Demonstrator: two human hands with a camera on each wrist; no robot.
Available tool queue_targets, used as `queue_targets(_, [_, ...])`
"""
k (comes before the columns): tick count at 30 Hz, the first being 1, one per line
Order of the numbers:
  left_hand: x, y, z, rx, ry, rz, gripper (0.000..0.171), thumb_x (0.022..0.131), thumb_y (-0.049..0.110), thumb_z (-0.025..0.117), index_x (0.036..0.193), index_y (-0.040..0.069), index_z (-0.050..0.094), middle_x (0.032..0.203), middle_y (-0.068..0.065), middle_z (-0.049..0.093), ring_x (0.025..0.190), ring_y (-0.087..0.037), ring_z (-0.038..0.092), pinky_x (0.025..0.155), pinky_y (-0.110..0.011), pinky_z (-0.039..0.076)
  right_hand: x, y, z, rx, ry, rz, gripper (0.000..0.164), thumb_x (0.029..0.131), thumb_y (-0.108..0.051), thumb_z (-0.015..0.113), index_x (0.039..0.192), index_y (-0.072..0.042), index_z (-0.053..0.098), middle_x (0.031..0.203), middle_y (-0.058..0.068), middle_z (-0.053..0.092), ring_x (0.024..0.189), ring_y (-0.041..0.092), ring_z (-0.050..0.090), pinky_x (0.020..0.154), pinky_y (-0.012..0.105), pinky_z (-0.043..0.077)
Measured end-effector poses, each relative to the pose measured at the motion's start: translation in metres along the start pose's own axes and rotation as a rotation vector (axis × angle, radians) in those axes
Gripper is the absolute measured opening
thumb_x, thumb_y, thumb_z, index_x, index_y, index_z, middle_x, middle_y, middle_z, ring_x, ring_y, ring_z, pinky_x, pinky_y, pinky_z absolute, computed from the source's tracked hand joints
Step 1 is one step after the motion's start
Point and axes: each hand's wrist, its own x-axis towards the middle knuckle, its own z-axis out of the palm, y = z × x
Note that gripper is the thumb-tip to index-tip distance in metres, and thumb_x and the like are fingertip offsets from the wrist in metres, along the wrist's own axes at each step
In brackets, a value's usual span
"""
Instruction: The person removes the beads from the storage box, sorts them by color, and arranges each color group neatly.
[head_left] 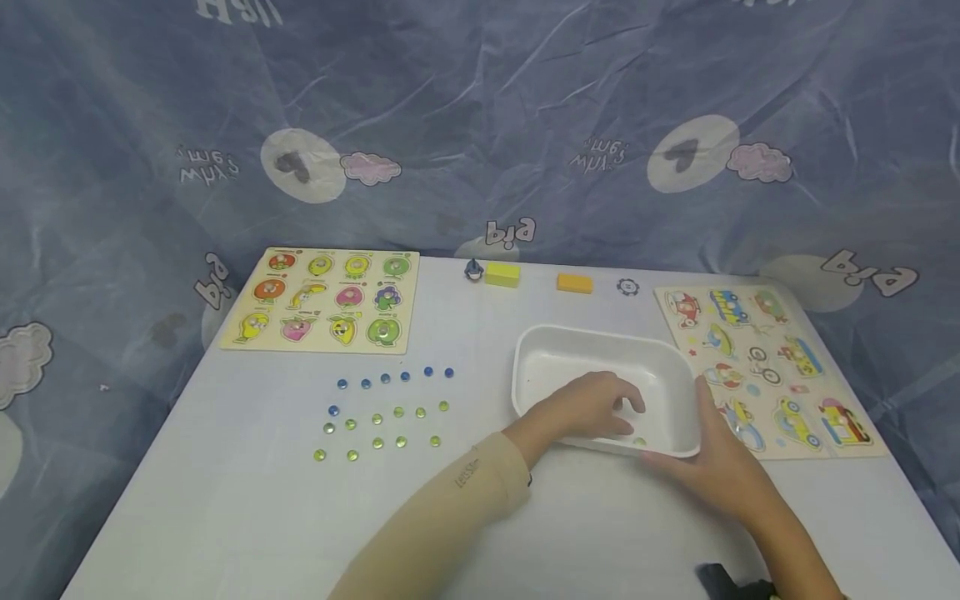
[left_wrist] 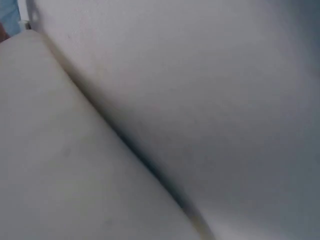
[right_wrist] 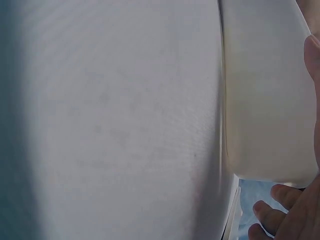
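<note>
A white plastic tray sits right of the table's middle. My left hand reaches over its front rim, fingers bent and thumb apart from them, with nothing visible between. Near the thumb, a small green glass gem lies at the tray's front side. My right hand holds the tray's right front corner, thumb at the front and fingers along the right end. In the right wrist view the tray's outer wall shows with the fingers at its end. The left wrist view shows mostly the sleeve.
Left of the tray lie rows of blue gems and green gems. A fruit puzzle board is at back left; a vehicle puzzle board lies right. Along the back stand a penguin figure, yellow block, orange block and round token.
</note>
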Motion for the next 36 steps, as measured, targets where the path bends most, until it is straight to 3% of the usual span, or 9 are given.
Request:
queue_targets(7, [0.016, 0.005, 0.012, 0.011, -0.075, 0.024, 0.031, 0.078, 0.029, 0.077, 0.107, 0.032, 0.067, 0.095, 0.018, 0.063, 0.086, 0.004, 0.051, 0.078, -0.008, 0.039, 0.0, 0.0, 0.0, -0.003, 0.003, -0.003, 0.129, 0.068, -0.066, 0.07, 0.144, -0.028, -0.027, 0.158, 0.018, 0.002, 0.132, 0.054, 0.028, 0.087, 0.069, 0.036])
queue_targets(15, [0.023, 0.009, 0.016, -0.035, -0.189, -0.074, 0.023, 0.08, 0.018, 0.074, 0.095, 0.034, 0.073, 0.084, 0.019, 0.061, 0.08, 0.0, 0.052, 0.074, -0.014, 0.042, 0.002, 0.003, 0.0, -0.005, -0.016, 0.007, 0.13, 0.068, -0.067, 0.07, 0.143, -0.028, -0.028, 0.158, 0.018, -0.003, 0.135, 0.054, 0.022, 0.091, 0.07, 0.033])
queue_targets(20, [0.022, 0.01, 0.015, -0.043, -0.206, -0.085, 0.023, 0.082, 0.013, 0.071, 0.092, 0.033, 0.074, 0.083, 0.02, 0.062, 0.079, 0.0, 0.052, 0.074, -0.014, 0.042, 0.002, 0.005, 0.001, -0.003, -0.023, 0.016, 0.13, 0.068, -0.067, 0.07, 0.144, -0.026, -0.028, 0.158, 0.018, -0.006, 0.136, 0.055, 0.019, 0.091, 0.071, 0.032])
queue_targets(30, [0.023, 0.008, 0.014, -0.036, -0.167, -0.064, 0.014, 0.081, 0.022, 0.073, 0.091, 0.032, 0.071, 0.091, 0.02, 0.064, 0.086, 0.002, 0.054, 0.081, -0.015, 0.044, 0.001, 0.006, 0.001, -0.01, -0.014, 0.024, 0.13, 0.068, -0.068, 0.069, 0.144, -0.026, -0.028, 0.158, 0.017, -0.005, 0.136, 0.054, 0.021, 0.09, 0.071, 0.032])
queue_targets(36, [0.023, 0.005, 0.004, -0.152, 0.04, 0.024, 0.018, 0.078, 0.028, 0.077, 0.092, 0.029, 0.066, 0.085, 0.019, 0.059, 0.081, 0.003, 0.053, 0.074, -0.01, 0.041, 0.002, 0.006, 0.003, -0.007, -0.016, 0.02, 0.129, 0.068, -0.067, 0.069, 0.143, -0.028, -0.028, 0.159, 0.016, -0.003, 0.136, 0.053, 0.023, 0.091, 0.071, 0.033])
